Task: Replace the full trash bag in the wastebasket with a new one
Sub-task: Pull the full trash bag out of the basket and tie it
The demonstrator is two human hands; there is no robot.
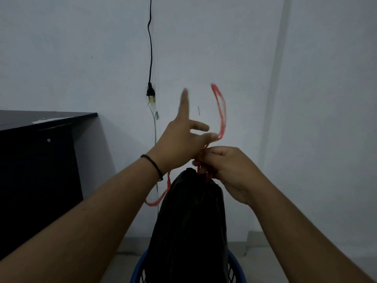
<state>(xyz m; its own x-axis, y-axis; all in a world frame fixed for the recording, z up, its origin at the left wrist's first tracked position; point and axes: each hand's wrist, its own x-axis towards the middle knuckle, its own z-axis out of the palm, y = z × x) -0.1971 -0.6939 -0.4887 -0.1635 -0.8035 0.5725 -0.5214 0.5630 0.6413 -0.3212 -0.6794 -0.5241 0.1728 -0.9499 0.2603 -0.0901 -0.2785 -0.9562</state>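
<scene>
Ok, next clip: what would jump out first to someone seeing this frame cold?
The red drawstring stands out, looping up against the pale wall above both hands at centre frame. Below it, the right hand pinches the string at the gathered neck of the black trash bag, while the left hand is spread with fingers extended. The bag rises out of a blue wastebasket at the bottom edge.

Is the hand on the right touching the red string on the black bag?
Touching. The head view shows the right hand with its fingers curled round the red string just above the black bag.
</scene>
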